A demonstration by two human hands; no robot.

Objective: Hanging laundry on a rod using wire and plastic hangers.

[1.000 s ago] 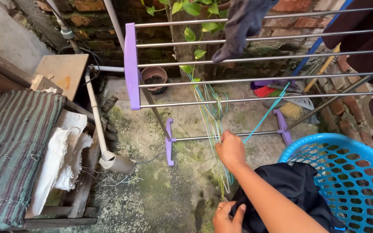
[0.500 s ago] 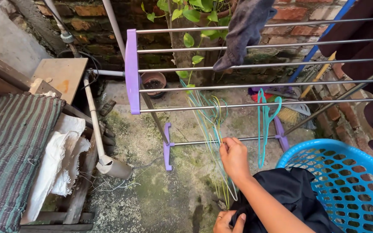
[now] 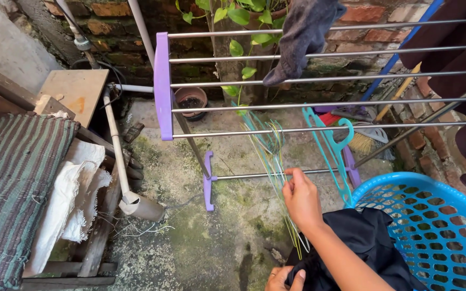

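Note:
My right hand [image 3: 301, 198] reaches up to a bundle of thin yellow, green and teal wire hangers [image 3: 271, 148] that hangs from a bar of the metal drying rack [image 3: 162, 86]. Its fingers are pinched on strands of the bundle. Just to the right, a thicker teal plastic hanger [image 3: 331, 148] hangs tilted, apart from the hand. My left hand [image 3: 283, 279] sits at the bottom edge, gripping a black garment [image 3: 365, 242] that drapes over the rim of a blue plastic laundry basket [image 3: 449, 215].
A grey cloth [image 3: 303, 35] and dark clothes [image 3: 454, 48] hang on the rack. At left stand a wooden bench with a striped mat [image 3: 12, 188] and white rags [image 3: 74, 199]. A white pipe [image 3: 117, 156], a flowerpot [image 3: 192, 99], a broom [image 3: 365, 137] and a brick wall lie behind.
My right hand has shifted right and slightly down along the hanger bundle. The teal plastic hanger has swung out and now hangs tilted by the basket. My left hand stays on the black garment.

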